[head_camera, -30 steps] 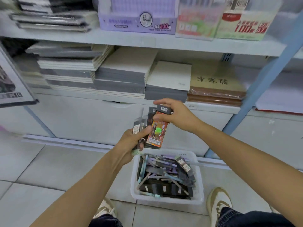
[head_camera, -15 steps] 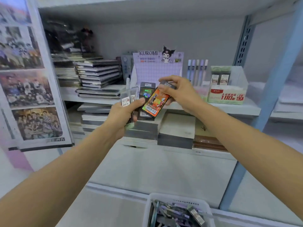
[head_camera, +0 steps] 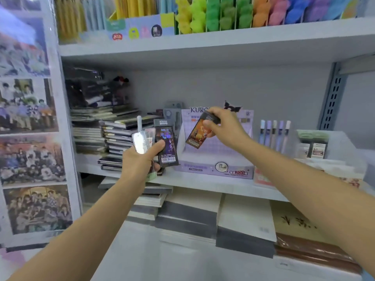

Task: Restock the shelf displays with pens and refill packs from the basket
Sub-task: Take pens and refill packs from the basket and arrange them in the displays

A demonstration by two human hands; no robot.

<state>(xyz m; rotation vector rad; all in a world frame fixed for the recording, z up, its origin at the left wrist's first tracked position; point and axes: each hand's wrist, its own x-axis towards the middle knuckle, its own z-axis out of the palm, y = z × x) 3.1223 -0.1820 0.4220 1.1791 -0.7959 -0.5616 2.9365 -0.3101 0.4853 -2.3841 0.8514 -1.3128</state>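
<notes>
Centre frame: right hand (head_camera: pixel 225 128) is pinching the orange refill pack (head_camera: pixel 197 137) by its top, likely for slotting into the display box (head_camera: pixel 213 167); left hand (head_camera: pixel 140 162) is gripping spare packs (head_camera: pixel 167 148).

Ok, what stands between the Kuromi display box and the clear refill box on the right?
Five upright pastel-capped pens in a row, seen in the head view.
</notes>
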